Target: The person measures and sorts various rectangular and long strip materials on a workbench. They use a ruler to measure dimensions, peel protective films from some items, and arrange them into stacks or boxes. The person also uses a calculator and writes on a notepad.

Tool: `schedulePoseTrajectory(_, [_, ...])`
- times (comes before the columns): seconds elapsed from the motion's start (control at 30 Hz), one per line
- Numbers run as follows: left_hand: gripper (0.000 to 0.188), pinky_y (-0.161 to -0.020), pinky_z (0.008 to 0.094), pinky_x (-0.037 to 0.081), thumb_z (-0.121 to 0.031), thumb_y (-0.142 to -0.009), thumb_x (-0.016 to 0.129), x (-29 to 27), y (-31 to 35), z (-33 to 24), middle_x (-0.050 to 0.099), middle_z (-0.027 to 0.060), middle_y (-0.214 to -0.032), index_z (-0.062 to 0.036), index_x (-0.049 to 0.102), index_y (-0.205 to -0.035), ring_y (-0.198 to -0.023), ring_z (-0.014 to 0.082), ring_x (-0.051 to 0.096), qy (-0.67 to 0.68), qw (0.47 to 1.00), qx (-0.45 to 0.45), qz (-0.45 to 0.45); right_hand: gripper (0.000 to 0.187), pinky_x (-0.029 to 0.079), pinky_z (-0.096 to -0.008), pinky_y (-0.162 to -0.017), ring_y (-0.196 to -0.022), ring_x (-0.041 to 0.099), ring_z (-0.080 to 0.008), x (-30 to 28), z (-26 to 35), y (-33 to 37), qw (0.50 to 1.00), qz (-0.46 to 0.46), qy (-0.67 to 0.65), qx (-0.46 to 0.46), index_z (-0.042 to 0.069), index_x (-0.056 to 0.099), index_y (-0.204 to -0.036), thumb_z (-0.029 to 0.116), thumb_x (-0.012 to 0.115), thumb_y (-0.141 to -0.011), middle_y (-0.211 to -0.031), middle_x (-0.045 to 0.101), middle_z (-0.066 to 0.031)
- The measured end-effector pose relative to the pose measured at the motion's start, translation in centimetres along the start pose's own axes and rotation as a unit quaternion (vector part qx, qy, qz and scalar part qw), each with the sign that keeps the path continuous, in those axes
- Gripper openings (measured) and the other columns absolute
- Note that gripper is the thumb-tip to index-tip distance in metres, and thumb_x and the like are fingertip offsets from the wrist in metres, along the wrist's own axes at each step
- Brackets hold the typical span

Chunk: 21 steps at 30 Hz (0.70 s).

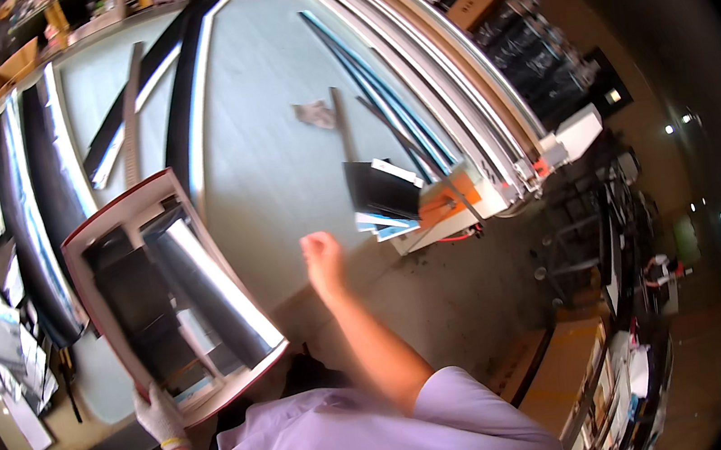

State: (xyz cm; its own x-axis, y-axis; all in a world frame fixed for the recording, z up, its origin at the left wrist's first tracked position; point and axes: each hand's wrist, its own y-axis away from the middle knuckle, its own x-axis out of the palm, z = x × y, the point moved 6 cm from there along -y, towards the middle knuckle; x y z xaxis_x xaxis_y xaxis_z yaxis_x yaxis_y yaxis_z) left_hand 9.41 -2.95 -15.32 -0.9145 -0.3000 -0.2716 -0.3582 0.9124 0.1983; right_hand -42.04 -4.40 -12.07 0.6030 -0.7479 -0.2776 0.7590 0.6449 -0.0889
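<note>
My left hand (161,419), in a pale knit glove, grips the near left corner of a shallow box (265,354) with a red rim and white inside. The box is tilted at the table's near edge. Black flat pieces (128,292) and a long dark strip with a bright white edge (209,286) lie in it. My right hand (321,253) is bare and curled closed, a little blurred, apart from the box near the table edge. Nothing shows in its fingers.
Long black strips (188,93) and a ruler-like bar (133,118) lie on the pale table (257,129). Scraps (6,335) pile up at the left. Black sheets (379,191) and blue strips (374,87) lie right, beside long rails (449,68). A cardboard box (569,357) stands lower right.
</note>
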Motion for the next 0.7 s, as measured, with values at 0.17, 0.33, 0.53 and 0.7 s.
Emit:
schedulePoseTrajectory(0.17, [0.042,-0.081,0.0307,0.053,-0.017,-0.1,0.059,-1.7,0.0,-1.6,0.066,0.0109,-0.11,0.0053,0.053,-0.136,-0.092,0.019,0.064,-0.077,0.997,0.003,-0.013,0.022,0.049,-0.0425,-0.08,-0.089,0.064,-0.0293,-18.6,-9.8,-7.4,0.932,-0.237,0.274,0.021,0.006,0.068,-0.089,0.026,0.077,-0.084,-0.09,0.067,-0.0116])
schedulePoseTrajectory(0.33, [0.044,-0.111,0.0413,0.038,-0.016,-0.099,0.057,3.5,4.3,-16.6,0.059,0.0208,-0.136,0.0033,0.053,-0.139,-0.127,0.0339,0.056,-0.339,0.889,0.282,-0.121,0.058,0.046,-0.0459,-0.096,-0.114,0.059,-0.0371,-29.2,-15.3,-19.4,0.917,-0.16,0.359,0.064,0.002,0.064,-0.117,0.036,0.084,-0.075,-0.12,0.065,-0.0194])
schedulePoseTrajectory(0.53, [0.045,-0.106,0.0413,0.044,-0.001,-0.084,0.061,28.4,12.4,-24.6,0.063,0.0165,-0.129,-0.0041,0.063,-0.129,-0.122,0.034,0.059,-0.293,0.859,0.351,0.23,0.111,0.032,-0.0545,-0.11,-0.137,0.04,-0.0368,-23.5,-11.0,-25.8,0.888,0.118,0.437,-0.079,0.011,0.039,-0.151,0.035,0.095,-0.058,-0.146,0.05,-0.0177])
schedulePoseTrajectory(0.7, [0.063,-0.111,0.0472,0.041,-0.035,-0.09,0.066,49.1,17.6,-17.5,0.044,0.0157,-0.153,-0.0135,0.048,-0.146,-0.139,0.0392,0.043,-0.383,0.716,0.368,0.452,0.078,0.048,-0.041,-0.094,-0.105,0.064,-0.0298,-24.7,-14.4,-27.0,0.944,0.171,0.283,-0.003,0.003,0.051,-0.138,0.017,0.088,-0.07,-0.114,0.068,-0.0124])
